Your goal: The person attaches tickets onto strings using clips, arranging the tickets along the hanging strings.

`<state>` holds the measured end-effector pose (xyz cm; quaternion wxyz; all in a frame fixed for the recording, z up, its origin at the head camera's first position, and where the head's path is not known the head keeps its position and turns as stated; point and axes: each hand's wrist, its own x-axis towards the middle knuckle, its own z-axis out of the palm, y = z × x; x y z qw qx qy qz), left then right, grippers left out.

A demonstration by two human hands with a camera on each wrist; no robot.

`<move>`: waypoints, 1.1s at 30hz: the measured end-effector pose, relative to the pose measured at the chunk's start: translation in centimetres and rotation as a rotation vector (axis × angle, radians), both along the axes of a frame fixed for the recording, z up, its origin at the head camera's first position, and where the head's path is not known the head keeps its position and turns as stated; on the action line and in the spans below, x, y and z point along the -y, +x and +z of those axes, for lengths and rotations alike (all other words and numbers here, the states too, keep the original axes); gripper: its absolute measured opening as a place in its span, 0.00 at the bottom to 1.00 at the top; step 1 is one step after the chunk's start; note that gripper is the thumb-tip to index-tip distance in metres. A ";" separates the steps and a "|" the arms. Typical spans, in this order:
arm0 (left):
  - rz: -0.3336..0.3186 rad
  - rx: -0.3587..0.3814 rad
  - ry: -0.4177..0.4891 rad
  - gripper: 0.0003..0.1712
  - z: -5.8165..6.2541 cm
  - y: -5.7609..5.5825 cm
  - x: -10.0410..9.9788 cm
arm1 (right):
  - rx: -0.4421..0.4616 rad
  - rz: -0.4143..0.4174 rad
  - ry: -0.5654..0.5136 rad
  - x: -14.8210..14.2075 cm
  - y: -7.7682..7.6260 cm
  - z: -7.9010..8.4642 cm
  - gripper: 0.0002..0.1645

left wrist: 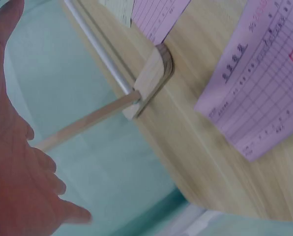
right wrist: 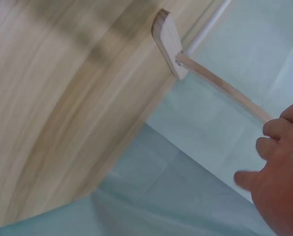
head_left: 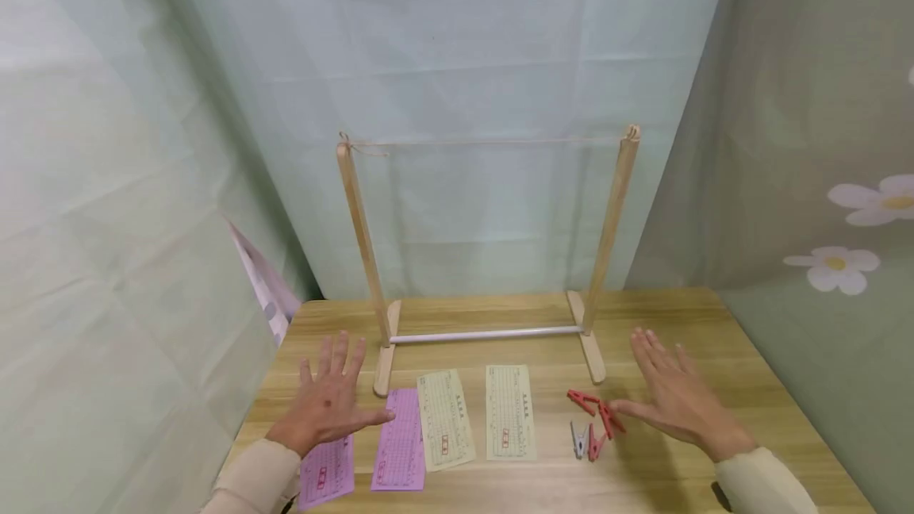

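Fingers spread and holding nothing, my left hand (head_left: pixel 330 407) is above the table's left side, partly covering a purple printed slip (head_left: pixel 327 476). A second purple slip (head_left: pixel 398 450) lies beside it, its edge near my thumb. Two pale yellow slips (head_left: pixel 447 423), (head_left: pixel 510 411) come further right. My right hand (head_left: pixel 681 399) is held out flat and holds nothing; its thumb appears beside a red clothespin (head_left: pixel 610 419) in the head view. Two more red clothespins (head_left: pixel 582 400), (head_left: pixel 596 446) and a grey clothespin (head_left: pixel 579 443) lie close by.
Behind the slips stands a wooden frame (head_left: pixel 364 236) with two posts on flat feet. A thin string (head_left: pixel 485 142) joins the post tops, and a white rod (head_left: pixel 485 335) links them low down. Pale cloth (head_left: pixel 457 38) hangs around the wooden table (head_left: pixel 743 363).
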<state>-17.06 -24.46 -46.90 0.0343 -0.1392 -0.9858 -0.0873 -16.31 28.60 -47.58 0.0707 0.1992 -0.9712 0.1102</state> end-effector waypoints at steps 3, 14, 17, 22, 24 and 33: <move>-0.032 -0.018 0.005 0.75 -0.7 -0.3 -0.5 | 0.007 0.023 -0.029 0.1 -0.3 -0.7 0.65; -0.132 -0.059 0.084 0.72 -2.6 -1.5 -2.3 | -0.001 0.077 -0.167 0.3 -1.3 -3.3 0.62; -0.169 -0.052 0.107 0.71 -3.3 -2.0 -2.7 | 0.030 0.070 -0.190 0.7 -1.7 -3.6 0.60; -0.187 0.003 0.134 0.67 -4.4 -2.8 -3.4 | 0.064 0.054 -0.238 1.1 -2.2 -4.4 0.54; -0.172 0.024 0.159 0.64 -4.8 -3.1 -3.7 | 0.053 0.047 -0.258 1.2 -2.4 -4.8 0.49; -0.167 0.029 0.297 0.50 -7.1 -4.2 -4.9 | 0.027 0.043 -0.305 1.3 -2.9 -6.8 0.39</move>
